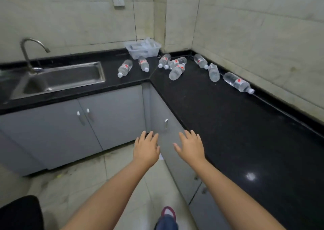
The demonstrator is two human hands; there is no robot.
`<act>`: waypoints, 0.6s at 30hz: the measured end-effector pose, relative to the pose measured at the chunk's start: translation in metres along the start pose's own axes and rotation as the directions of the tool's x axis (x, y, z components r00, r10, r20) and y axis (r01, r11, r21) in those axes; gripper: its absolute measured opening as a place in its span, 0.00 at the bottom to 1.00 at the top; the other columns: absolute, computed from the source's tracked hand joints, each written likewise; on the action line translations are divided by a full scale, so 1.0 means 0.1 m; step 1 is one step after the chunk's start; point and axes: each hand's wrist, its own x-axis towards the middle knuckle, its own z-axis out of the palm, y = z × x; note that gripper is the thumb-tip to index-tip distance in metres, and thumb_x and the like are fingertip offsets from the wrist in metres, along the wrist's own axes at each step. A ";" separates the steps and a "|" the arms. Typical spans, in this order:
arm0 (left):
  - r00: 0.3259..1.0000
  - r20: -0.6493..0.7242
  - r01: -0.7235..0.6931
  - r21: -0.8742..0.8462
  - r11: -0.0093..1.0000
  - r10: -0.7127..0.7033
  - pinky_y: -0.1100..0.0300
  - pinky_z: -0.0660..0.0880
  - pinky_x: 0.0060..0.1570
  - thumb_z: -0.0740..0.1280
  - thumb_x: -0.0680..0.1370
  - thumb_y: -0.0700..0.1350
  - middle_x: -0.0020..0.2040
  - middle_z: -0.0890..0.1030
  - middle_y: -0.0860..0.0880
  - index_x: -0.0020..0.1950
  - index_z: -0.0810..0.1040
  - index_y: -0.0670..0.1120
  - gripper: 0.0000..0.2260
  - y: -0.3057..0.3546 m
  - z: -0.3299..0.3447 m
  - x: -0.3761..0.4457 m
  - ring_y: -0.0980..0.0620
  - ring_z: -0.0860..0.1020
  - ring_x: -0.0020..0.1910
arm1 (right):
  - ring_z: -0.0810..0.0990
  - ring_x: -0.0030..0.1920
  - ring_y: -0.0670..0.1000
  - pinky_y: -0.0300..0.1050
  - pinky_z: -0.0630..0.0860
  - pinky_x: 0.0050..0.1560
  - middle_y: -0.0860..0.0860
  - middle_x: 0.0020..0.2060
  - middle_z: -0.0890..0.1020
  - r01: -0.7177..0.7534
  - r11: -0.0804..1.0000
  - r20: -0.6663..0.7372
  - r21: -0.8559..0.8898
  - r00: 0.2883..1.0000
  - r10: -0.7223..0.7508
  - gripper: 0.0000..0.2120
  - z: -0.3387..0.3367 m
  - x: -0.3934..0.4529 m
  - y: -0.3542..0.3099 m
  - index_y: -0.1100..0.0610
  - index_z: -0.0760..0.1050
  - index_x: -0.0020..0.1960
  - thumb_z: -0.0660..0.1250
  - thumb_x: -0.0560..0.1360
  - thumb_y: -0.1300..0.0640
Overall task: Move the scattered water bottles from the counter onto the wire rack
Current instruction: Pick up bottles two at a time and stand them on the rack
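Nearest, the left hand [146, 146] and right hand [190, 146] reach forward, fingers spread, holding nothing. Eight bottles [177, 71] lie scattered on the black bench [228, 124] from twelve to two o'clock. They look light, smooth and squashy; grip mid-body.

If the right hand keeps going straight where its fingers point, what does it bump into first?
Probably the black counter edge; farther along that line lies a bottle. The right hand is open and empty. Depth is hard to judge.
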 end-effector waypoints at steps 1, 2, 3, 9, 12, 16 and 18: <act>1.000 -0.003 -0.003 0.001 1.000 0.003 0.50 0.51 0.74 0.53 0.81 0.49 0.77 0.53 0.50 0.75 0.54 0.48 0.23 -0.06 -0.03 0.21 0.46 0.48 0.77 | 0.82 0.53 0.63 0.60 0.78 0.51 0.61 0.49 0.84 0.020 1.000 0.004 0.006 1.000 -0.020 0.27 -0.03 0.21 -0.03 0.61 0.81 0.51 0.79 0.58 0.48; 1.000 -0.009 -0.007 0.004 1.000 0.007 0.50 0.50 0.74 0.53 0.81 0.49 0.78 0.53 0.50 0.75 0.53 0.48 0.23 -0.11 -0.08 0.44 0.46 0.48 0.77 | 0.75 0.63 0.64 0.61 0.71 0.62 0.63 0.59 0.79 0.020 0.997 0.009 0.072 1.000 -0.020 0.26 -0.04 0.43 -0.05 0.62 0.76 0.60 0.74 0.67 0.49; 1.000 -0.016 -0.011 0.010 1.000 0.012 0.50 0.50 0.74 0.52 0.81 0.49 0.78 0.52 0.50 0.75 0.53 0.48 0.23 -0.15 -0.13 0.69 0.46 0.48 0.77 | 0.67 0.70 0.63 0.58 0.63 0.70 0.62 0.67 0.72 0.024 0.995 0.004 0.098 1.000 -0.024 0.26 -0.04 0.67 -0.04 0.61 0.69 0.67 0.66 0.74 0.50; 1.000 -0.013 -0.025 0.055 0.998 0.026 0.50 0.50 0.75 0.52 0.82 0.49 0.78 0.53 0.49 0.76 0.53 0.47 0.23 -0.34 -0.53 2.10 0.46 0.48 0.77 | 0.56 0.75 0.56 0.52 0.53 0.74 0.56 0.74 0.62 -0.029 0.995 0.014 0.097 1.000 0.028 0.26 -0.13 2.17 0.17 0.57 0.58 0.73 0.54 0.79 0.47; 0.999 -0.016 -0.036 0.049 0.998 0.037 0.50 0.51 0.75 0.52 0.82 0.49 0.78 0.53 0.49 0.76 0.53 0.48 0.23 -0.48 -0.69 2.65 0.46 0.48 0.77 | 0.57 0.75 0.56 0.52 0.54 0.74 0.55 0.73 0.63 -0.061 0.993 0.007 0.100 0.998 0.060 0.26 -0.15 2.77 0.23 0.56 0.59 0.73 0.55 0.79 0.47; 0.999 -0.029 -0.024 0.025 0.999 0.025 0.51 0.51 0.75 0.52 0.82 0.49 0.78 0.52 0.49 0.76 0.52 0.49 0.23 -0.77 -0.77 3.28 0.47 0.48 0.77 | 0.56 0.75 0.55 0.51 0.53 0.74 0.54 0.74 0.62 -0.055 0.995 0.051 0.083 0.997 0.050 0.25 -0.06 3.42 0.16 0.56 0.58 0.73 0.54 0.79 0.46; 1.000 -0.020 -0.008 0.007 1.000 0.008 0.51 0.50 0.75 0.52 0.82 0.49 0.78 0.52 0.50 0.76 0.52 0.49 0.23 -0.98 -0.80 3.59 0.48 0.48 0.77 | 0.57 0.75 0.55 0.51 0.54 0.74 0.55 0.73 0.63 -0.046 0.995 0.055 0.084 0.998 0.041 0.25 0.01 3.73 0.07 0.56 0.59 0.73 0.55 0.79 0.47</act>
